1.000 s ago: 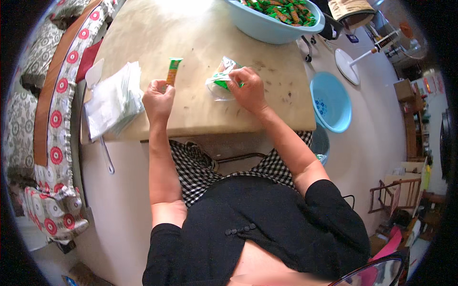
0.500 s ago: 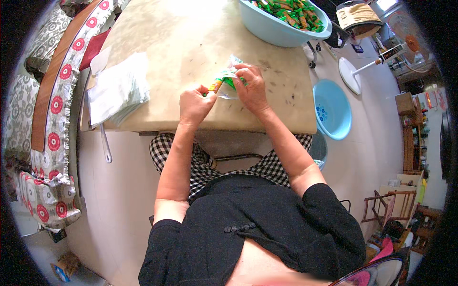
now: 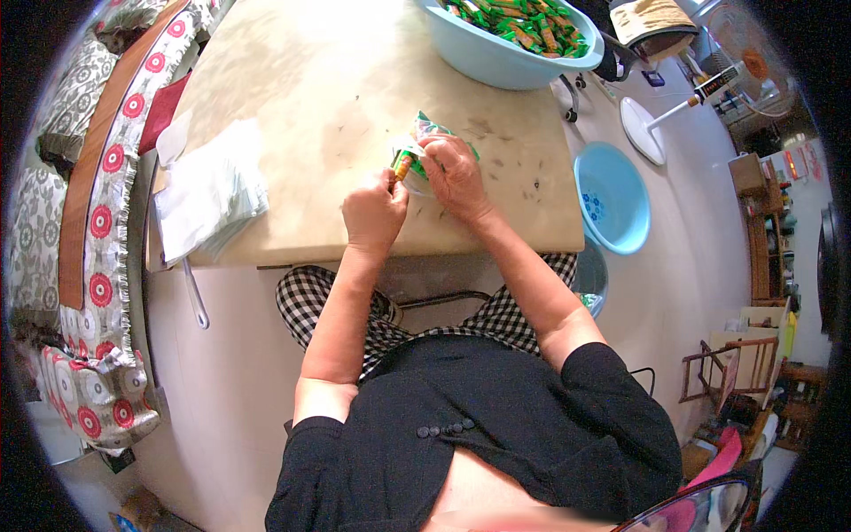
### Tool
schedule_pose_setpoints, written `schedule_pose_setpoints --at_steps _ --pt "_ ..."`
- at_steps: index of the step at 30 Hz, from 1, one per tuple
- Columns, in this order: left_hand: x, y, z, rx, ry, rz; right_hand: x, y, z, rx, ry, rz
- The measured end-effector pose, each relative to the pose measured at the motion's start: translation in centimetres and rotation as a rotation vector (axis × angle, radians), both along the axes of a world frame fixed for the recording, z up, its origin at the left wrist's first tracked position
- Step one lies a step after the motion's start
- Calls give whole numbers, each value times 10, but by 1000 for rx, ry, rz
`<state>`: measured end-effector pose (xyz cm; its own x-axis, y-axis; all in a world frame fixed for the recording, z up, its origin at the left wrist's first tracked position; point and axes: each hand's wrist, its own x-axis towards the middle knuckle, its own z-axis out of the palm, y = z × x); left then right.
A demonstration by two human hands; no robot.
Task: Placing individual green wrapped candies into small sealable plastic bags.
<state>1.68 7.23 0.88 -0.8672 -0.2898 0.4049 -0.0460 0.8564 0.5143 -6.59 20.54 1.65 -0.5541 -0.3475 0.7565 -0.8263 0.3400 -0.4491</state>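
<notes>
On the pale stone table [image 3: 310, 106], my right hand [image 3: 456, 173] holds a clear plastic bag [image 3: 424, 133] with green packets inside, pressing it against the tabletop. My left hand [image 3: 374, 213] grips a small orange-and-green stick packet [image 3: 403, 166] and holds its tip at the bag's opening. Both hands touch at the bag, near the table's front edge. My fingers hide most of the bag's mouth.
A light blue basin [image 3: 510, 40] full of green and orange packets stands at the table's far side. A stack of clear bags [image 3: 213, 191] lies at the left. A blue tub [image 3: 612, 195] sits on the floor right of the table. A patterned sofa [image 3: 89, 177] runs along the left.
My left hand has carried the stick packet from the table's left-middle over to the bag in my right hand. The packet now meets the bag's opening.
</notes>
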Motion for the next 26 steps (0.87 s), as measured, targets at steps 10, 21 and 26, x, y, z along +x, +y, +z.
schedule_pose_setpoints --at_steps 10,21,26 --pt "3 -2 1 -146 26 -57 7 -13 21 237 -10 -217" --pt "-7 -4 -10 235 164 -138 19 -13 7 83 13 61" --pt "-10 -1 -6 576 50 -67 22 -7 -3 86 -73 66"
